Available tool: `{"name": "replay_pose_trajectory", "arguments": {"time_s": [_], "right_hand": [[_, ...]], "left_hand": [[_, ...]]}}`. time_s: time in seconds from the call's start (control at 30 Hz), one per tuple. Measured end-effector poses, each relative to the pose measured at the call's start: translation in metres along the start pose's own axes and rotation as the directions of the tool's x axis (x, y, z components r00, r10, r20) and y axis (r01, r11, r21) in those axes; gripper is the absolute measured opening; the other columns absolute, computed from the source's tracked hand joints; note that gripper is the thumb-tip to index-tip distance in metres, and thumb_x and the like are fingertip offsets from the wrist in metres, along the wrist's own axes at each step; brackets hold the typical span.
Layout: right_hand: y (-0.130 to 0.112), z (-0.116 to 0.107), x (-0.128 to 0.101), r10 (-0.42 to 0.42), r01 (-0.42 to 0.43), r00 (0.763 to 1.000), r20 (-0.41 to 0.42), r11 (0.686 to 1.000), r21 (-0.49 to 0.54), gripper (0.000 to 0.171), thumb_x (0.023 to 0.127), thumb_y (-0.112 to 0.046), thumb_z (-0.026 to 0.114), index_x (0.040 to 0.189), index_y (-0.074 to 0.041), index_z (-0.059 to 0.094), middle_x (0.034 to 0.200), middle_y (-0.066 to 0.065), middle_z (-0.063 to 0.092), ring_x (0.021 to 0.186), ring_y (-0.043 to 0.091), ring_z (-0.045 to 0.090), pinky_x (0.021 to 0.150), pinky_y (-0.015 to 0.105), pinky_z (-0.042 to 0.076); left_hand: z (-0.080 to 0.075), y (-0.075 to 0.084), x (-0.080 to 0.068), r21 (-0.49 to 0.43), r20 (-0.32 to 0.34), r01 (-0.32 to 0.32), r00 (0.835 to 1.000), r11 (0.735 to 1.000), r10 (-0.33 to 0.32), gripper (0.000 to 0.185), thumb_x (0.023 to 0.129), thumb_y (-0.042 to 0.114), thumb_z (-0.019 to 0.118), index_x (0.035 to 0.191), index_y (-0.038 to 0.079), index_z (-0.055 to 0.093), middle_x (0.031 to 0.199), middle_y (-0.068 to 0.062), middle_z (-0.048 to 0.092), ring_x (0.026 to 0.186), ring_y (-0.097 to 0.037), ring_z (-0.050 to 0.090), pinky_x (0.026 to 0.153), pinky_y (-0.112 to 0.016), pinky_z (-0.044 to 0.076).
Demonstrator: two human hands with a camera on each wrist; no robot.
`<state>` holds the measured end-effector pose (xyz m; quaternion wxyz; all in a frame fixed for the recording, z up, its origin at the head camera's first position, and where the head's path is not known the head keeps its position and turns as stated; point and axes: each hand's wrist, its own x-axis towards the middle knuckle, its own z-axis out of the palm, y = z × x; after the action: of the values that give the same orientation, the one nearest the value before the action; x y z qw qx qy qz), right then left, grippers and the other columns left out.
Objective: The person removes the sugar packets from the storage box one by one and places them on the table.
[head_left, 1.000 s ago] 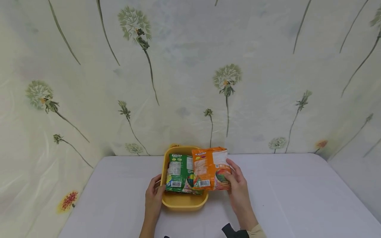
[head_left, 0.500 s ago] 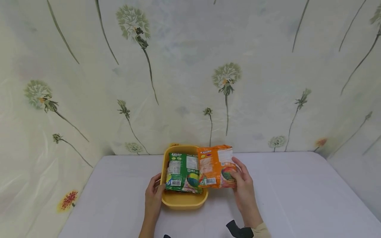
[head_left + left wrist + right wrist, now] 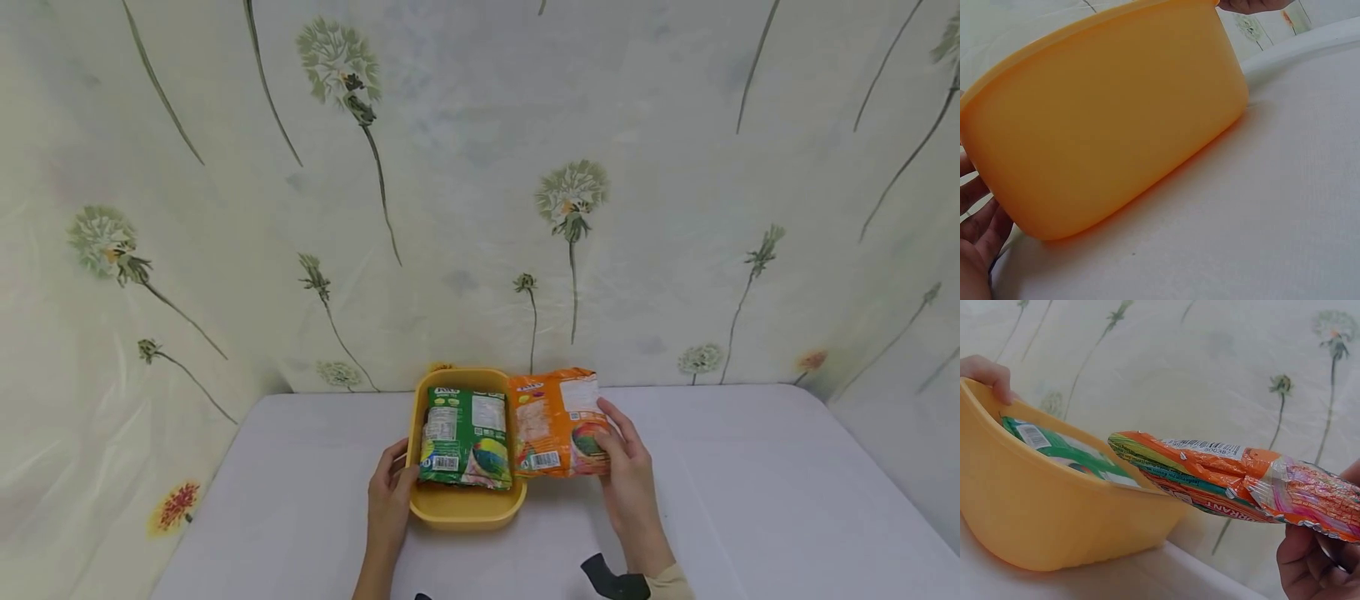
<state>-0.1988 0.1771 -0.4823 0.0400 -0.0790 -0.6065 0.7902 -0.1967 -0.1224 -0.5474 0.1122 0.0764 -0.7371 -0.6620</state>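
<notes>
A yellow plastic basin (image 3: 468, 517) stands on the white table. Inside it lies a green candy bag (image 3: 468, 433). At the basin's left side, my left hand (image 3: 388, 498) grips the rim, with its fingers (image 3: 979, 219) along the outer wall. My right hand (image 3: 630, 483) pinches the right edge of an orange candy bag (image 3: 551, 425) beside the basin's right rim. In the right wrist view the orange bag (image 3: 1235, 481) is held up edge-on, above the table's height. Whether other bags lie under the green one cannot be seen.
The white table (image 3: 750, 492) spreads to both sides of the basin. Behind it hangs a pale sheet (image 3: 480, 208) printed with dandelions. A black strap piece (image 3: 615, 579) shows by the right wrist.
My right hand has carried the orange bag rightward, from over the green bag to the basin's right rim. More of the green bag shows now. My left hand stays on the basin.
</notes>
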Motion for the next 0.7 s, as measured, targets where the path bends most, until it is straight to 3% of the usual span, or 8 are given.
{"name": "replay_pose_trajectory", "arguments": {"time_s": [0.7], "right_hand": [[0.0,-0.011,0.002,0.024,-0.024,1.0,-0.019,0.999,0.023,0.047,0.099,-0.028,0.045,0.145,-0.026,0.034,0.149,0.002,0.03,0.116,0.012,0.047,0.087,0.016,0.051]], "left_hand": [[0.0,0.002,-0.001,0.015,-0.004,0.0,1.0,1.0,0.001,0.04,0.089,0.011,0.055,0.128,0.019,0.054,0.127,-0.006,0.058,0.113,-0.02,0.059,0.093,-0.027,0.051]]}}
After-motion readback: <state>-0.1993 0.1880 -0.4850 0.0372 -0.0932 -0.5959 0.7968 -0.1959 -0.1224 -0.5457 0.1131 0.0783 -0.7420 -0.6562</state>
